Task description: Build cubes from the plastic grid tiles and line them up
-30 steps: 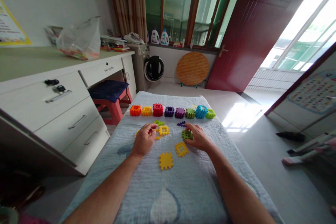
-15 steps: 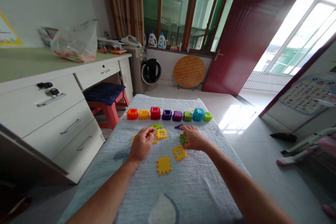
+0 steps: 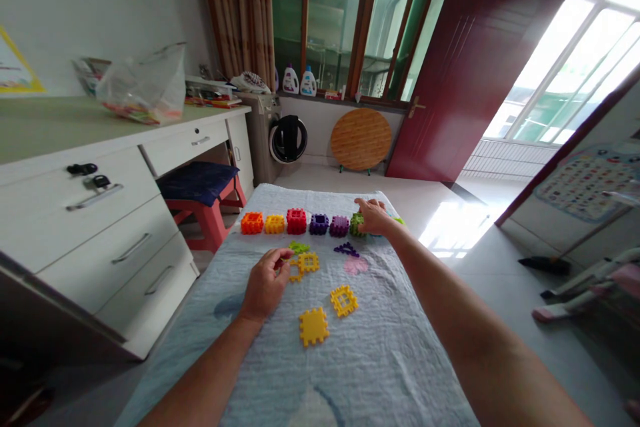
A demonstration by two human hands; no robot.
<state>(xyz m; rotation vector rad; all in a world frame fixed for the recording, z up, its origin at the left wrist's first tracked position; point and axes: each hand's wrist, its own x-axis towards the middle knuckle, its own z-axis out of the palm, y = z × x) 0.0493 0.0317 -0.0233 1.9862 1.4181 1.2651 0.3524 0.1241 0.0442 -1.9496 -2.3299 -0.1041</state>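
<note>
My right hand (image 3: 375, 217) reaches to the far row of waffle blocks, its fingers bent over the green waffle block stack (image 3: 356, 224) and gripping there. It hides the stacks to the right, apart from a light green edge. My left hand (image 3: 266, 285) hovers loosely curled, thumb and fingertips apart, beside a yellow frame tile (image 3: 296, 275). Another yellow window tile (image 3: 309, 261) and a light green piece (image 3: 299, 248) lie just beyond. Closer to me are a tilted yellow window tile (image 3: 344, 301) and a solid yellow tile (image 3: 314, 327). A purple piece (image 3: 347, 250) lies between the hands.
Orange (image 3: 252, 223), yellow (image 3: 275, 224), red (image 3: 297, 221), dark purple (image 3: 319, 223) and purple (image 3: 339, 226) stacks line the far side of the cloth-covered table (image 3: 395, 373). A stool (image 3: 203, 187) and a white desk (image 3: 120, 227) stand at left.
My right hand has moved away from me to the far row, and the green tile beneath it has left its spot. My left hand stays nearly in place.
</note>
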